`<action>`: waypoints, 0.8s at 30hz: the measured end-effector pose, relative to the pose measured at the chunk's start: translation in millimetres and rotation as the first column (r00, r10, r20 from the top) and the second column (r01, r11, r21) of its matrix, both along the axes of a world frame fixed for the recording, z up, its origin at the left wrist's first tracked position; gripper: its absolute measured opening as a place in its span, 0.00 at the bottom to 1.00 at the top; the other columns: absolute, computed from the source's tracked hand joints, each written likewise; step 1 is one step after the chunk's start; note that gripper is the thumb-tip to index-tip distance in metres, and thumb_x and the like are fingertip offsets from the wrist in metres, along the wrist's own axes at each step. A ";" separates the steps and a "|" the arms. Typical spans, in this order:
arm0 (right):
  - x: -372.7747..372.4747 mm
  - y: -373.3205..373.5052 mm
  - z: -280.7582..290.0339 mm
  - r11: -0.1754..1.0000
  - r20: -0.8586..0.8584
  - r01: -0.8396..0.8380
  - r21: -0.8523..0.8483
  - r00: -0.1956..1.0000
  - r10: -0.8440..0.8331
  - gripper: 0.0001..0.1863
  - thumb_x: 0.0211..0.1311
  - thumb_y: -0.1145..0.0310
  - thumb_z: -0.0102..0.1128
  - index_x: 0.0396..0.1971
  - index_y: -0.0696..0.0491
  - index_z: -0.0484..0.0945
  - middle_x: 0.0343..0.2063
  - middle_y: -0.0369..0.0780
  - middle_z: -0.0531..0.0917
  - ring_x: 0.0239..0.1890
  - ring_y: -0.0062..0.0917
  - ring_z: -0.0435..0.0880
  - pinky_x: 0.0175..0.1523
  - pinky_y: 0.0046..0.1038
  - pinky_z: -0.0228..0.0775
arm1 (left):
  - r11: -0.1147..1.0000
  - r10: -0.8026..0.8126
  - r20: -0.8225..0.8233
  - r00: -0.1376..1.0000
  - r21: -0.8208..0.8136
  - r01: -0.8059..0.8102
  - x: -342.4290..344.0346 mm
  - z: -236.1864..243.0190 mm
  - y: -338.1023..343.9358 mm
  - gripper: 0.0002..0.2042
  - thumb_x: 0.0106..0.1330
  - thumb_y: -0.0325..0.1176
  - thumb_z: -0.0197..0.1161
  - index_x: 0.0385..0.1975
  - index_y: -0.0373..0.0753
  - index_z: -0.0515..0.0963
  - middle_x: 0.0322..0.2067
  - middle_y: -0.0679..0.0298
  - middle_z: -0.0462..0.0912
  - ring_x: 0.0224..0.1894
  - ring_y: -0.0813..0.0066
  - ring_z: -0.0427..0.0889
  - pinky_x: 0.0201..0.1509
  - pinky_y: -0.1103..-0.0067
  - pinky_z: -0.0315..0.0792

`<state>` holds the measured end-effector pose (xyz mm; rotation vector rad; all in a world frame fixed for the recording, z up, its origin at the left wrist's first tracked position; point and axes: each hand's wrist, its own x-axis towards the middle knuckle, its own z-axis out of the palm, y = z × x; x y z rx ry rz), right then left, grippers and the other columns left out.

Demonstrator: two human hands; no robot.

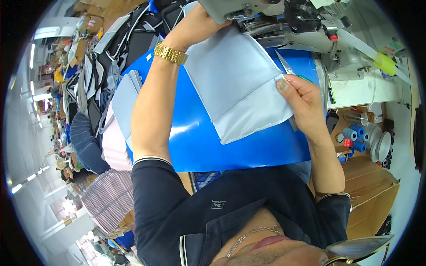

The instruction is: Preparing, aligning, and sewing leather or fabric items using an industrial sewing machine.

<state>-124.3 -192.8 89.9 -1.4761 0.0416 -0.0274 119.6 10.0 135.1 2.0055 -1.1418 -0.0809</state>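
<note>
A light grey fabric panel (235,71) with a seam across its nearer part lies over the blue tabletop (191,146). Its far end runs beneath the sewing machine (262,11). My right hand (304,99) is closed on the panel's right edge, thumb on top, pinching it near the seam's end. My left hand (202,26), below a gold watch, reaches to the panel's far left side by the machine head. The machine hides most of its fingers, so their grip does not show. Scissors (286,64) with green handles lie just beyond my right hand, partly covered.
Left of the table stand stacks of grey pieces (124,97), pink pieces (115,142) and striped pieces (108,199). Black bags with light trim (137,31) pile up behind. Blue thread spools (350,134) and a cardboard box (370,190) sit at the right.
</note>
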 end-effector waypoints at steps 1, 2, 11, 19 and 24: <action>-0.5 2.6 1.1 1.000 -0.001 0.006 0.002 1.000 -0.006 0.16 0.78 0.64 0.59 0.50 0.62 0.85 0.33 0.32 0.87 0.36 0.12 0.80 0.43 0.19 0.72 | 1.000 -0.010 0.058 0.998 0.019 0.009 3.3 -0.8 -0.5 0.18 0.69 0.27 0.63 0.58 0.34 0.82 0.57 0.52 0.85 0.60 0.61 0.81 0.67 0.68 0.72; -0.7 5.5 2.3 1.000 -0.010 0.014 0.016 1.000 -0.013 0.16 0.79 0.64 0.59 0.50 0.61 0.85 0.33 0.32 0.87 0.35 0.12 0.80 0.43 0.19 0.72 | 1.000 -0.011 0.077 0.997 0.024 0.009 6.2 -1.5 -0.2 0.17 0.69 0.27 0.63 0.57 0.34 0.82 0.56 0.52 0.85 0.59 0.61 0.81 0.66 0.68 0.72; 24.5 28.4 5.4 0.993 -0.050 0.021 0.115 0.999 -0.016 0.15 0.80 0.64 0.56 0.49 0.60 0.85 0.30 0.34 0.87 0.29 0.14 0.84 0.34 0.20 0.74 | 0.993 0.046 0.198 0.979 0.101 -0.068 47.5 -4.6 0.6 0.15 0.67 0.27 0.63 0.53 0.33 0.82 0.50 0.51 0.86 0.53 0.60 0.82 0.60 0.68 0.74; 55.1 35.7 2.5 0.999 0.052 0.042 -0.006 0.998 -0.042 0.16 0.78 0.63 0.56 0.46 0.60 0.85 0.25 0.35 0.85 0.22 0.16 0.83 0.28 0.20 0.73 | 0.928 0.269 0.624 0.734 0.036 -0.371 51.5 -25.6 26.0 0.14 0.66 0.28 0.63 0.50 0.32 0.82 0.44 0.50 0.86 0.48 0.60 0.84 0.54 0.67 0.75; 61.5 35.9 -0.2 1.000 0.075 0.013 0.017 0.997 -0.014 0.16 0.79 0.62 0.55 0.49 0.59 0.85 0.30 0.37 0.89 0.23 0.15 0.82 0.27 0.20 0.73 | 0.885 0.446 0.293 0.846 -0.282 -0.370 -74.0 -43.2 39.4 0.14 0.64 0.32 0.71 0.48 0.38 0.84 0.45 0.56 0.88 0.48 0.57 0.85 0.53 0.69 0.78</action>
